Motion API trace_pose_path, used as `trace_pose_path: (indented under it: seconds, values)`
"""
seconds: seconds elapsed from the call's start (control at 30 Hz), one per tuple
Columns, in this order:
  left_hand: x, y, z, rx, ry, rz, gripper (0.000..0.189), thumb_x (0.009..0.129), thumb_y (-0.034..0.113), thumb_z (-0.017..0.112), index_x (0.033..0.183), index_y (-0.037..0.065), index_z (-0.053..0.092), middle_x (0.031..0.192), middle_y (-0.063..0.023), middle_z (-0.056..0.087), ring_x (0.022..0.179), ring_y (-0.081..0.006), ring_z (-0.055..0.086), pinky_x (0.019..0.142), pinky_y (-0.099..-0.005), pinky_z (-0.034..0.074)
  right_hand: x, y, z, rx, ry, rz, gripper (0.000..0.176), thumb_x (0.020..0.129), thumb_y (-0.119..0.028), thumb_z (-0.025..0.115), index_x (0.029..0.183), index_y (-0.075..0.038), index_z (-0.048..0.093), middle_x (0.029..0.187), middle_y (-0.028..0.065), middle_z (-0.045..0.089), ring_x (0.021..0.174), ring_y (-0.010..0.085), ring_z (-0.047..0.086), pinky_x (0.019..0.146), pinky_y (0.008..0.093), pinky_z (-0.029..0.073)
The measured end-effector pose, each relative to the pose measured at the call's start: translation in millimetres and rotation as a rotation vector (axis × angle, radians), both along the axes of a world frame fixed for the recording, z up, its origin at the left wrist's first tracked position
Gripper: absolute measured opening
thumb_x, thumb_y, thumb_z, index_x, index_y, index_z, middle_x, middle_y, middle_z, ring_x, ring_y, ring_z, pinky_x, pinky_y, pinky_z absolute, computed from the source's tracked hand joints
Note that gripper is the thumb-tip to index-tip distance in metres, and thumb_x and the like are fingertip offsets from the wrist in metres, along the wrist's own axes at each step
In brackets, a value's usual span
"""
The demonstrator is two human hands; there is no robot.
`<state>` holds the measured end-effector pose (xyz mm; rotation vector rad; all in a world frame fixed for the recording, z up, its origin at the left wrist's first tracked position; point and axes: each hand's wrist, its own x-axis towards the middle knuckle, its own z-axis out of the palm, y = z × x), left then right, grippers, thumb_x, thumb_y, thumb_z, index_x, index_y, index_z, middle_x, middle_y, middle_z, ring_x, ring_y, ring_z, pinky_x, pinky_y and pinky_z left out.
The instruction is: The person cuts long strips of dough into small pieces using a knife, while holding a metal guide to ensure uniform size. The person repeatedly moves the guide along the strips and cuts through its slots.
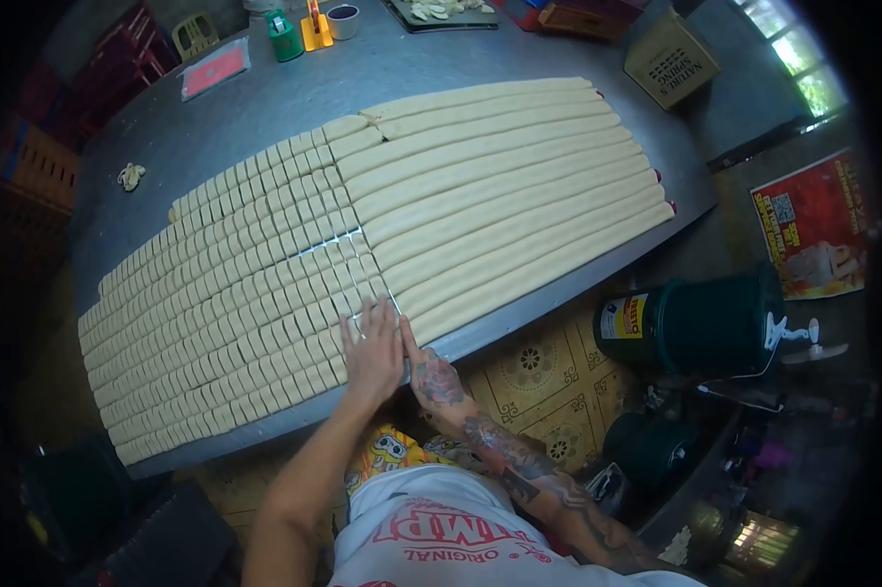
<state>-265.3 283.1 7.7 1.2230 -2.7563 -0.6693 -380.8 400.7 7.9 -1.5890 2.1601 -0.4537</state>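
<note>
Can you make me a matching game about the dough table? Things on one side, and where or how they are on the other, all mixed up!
Things:
1 dough ropes
2 dough pieces
3 cardboard box
4 green container

Place or state:
A on the floor
B long, uncut
C far corner of the table
D cut small

Pairs: 1-B, 2-D, 3-C, 4-A.
</note>
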Motion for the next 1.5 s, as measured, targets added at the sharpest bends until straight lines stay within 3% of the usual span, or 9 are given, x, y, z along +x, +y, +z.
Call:
trace_pose_path:
  seconds: [0.37,0.5,0.6,0.67,0.7,0.73,0.77,0.9,1.5]
  values:
    - [-2.3,25.6,-19.0,-0.080,-0.005,0.075,0.071,0.114,0.033,0.044,0.177,0.005,0.028,0.185,-0.0126,0.029,0.173,-0.0279,0.022,0.137,-0.0662,0.002,8.7,128.5,107.8,0.457,-0.164,0.062,0.076,0.110,-0.017,0.055,0.177,-0.006,0.021,0.094,0.0260,0.074,0.082,0.0389,0.076,0.075,0.0491,0.060]
    - [4.5,16.4,-6.6,0.114,0.109,0.059,0.070,0.114,0.029,0.048,0.176,0.004,0.030,0.184,-0.0145,0.030,0.172,-0.0321,0.023,0.136,-0.0676,0.000,-8.5,97.3,156.5,0.184,-0.414,-0.034,0.071,0.116,-0.021,0.051,0.178,-0.007,0.019,0.096,0.0297,0.076,0.085,0.0430,0.079,0.079,0.0522,0.060]
    - [22.2,13.9,-27.0,0.089,0.223,0.015,0.066,0.112,0.025,0.052,0.174,0.004,0.038,0.182,-0.0171,0.032,0.171,-0.0354,0.025,0.136,-0.0686,0.000,-16.9,15.1,181.2,-0.079,-0.768,-0.087,0.057,0.118,-0.028,0.054,0.169,-0.004,0.043,0.084,0.0164,0.074,0.075,0.0284,0.076,0.070,0.0436,0.058]
    - [18.3,6.1,-19.6,0.197,0.209,0.027,0.061,0.111,0.023,0.055,0.170,0.007,0.047,0.180,-0.0204,0.036,0.171,-0.0381,0.026,0.136,-0.0682,0.003,-33.0,-48.7,249.2,0.225,-1.505,0.066,0.038,0.117,-0.019,0.058,0.150,-0.001,0.063,0.136,0.0106,0.075,0.128,0.0211,0.070,0.113,0.0345,0.051]
    - [17.8,2.6,-12.2,0.208,0.261,0.057,0.060,0.111,0.022,0.057,0.169,0.008,0.049,0.178,-0.0217,0.038,0.170,-0.0392,0.026,0.136,-0.0672,0.005,-27.7,-74.0,274.5,0.151,-1.732,0.148,0.048,0.111,-0.040,0.070,0.143,-0.005,0.070,0.085,0.0008,0.063,0.069,0.0062,0.058,0.063,0.0246,0.045]
    - [18.0,-0.1,-3.2,0.220,0.312,0.093,0.059,0.110,0.021,0.059,0.168,0.009,0.051,0.177,-0.0231,0.039,0.170,-0.0403,0.026,0.136,-0.0661,0.007,-13.7,-98.4,281.5,-0.170,-1.497,0.421,0.053,0.107,-0.043,0.075,0.145,-0.007,0.070,0.086,0.0017,0.064,0.076,0.0058,0.060,0.065,0.0264,0.045]
    - [17.5,-8.2,8.2,0.219,0.316,0.088,0.058,0.111,0.022,0.059,0.167,0.010,0.052,0.176,-0.0231,0.040,0.169,-0.0418,0.027,0.136,-0.0631,0.010,-30.7,-126.9,335.0,0.171,-1.600,0.538,0.062,0.105,-0.044,0.076,0.148,0.000,0.066,0.101,0.0065,0.071,0.088,0.0118,0.069,0.075,0.0312,0.056]
    - [19.4,-35.2,12.5,0.251,0.343,0.151,0.054,0.110,0.021,0.060,0.163,0.009,0.057,0.175,-0.0226,0.042,0.169,-0.0426,0.026,0.136,-0.0618,0.013,15.2,-181.0,362.3,0.010,-1.810,0.800,0.053,0.108,-0.041,0.075,0.142,-0.004,0.059,0.096,0.0048,0.057,0.084,0.0152,0.057,0.074,0.0336,0.046]
    - [-24.9,20.9,15.9,0.162,0.434,0.399,0.053,0.110,0.020,0.061,0.161,0.007,0.059,0.173,-0.0240,0.044,0.168,-0.0441,0.027,0.136,-0.0604,0.017,-28.3,-99.7,402.0,0.008,-1.710,1.036,0.060,0.110,-0.039,0.072,0.155,-0.006,0.051,0.105,0.0067,0.062,0.083,0.0135,0.061,0.075,0.0327,0.052]
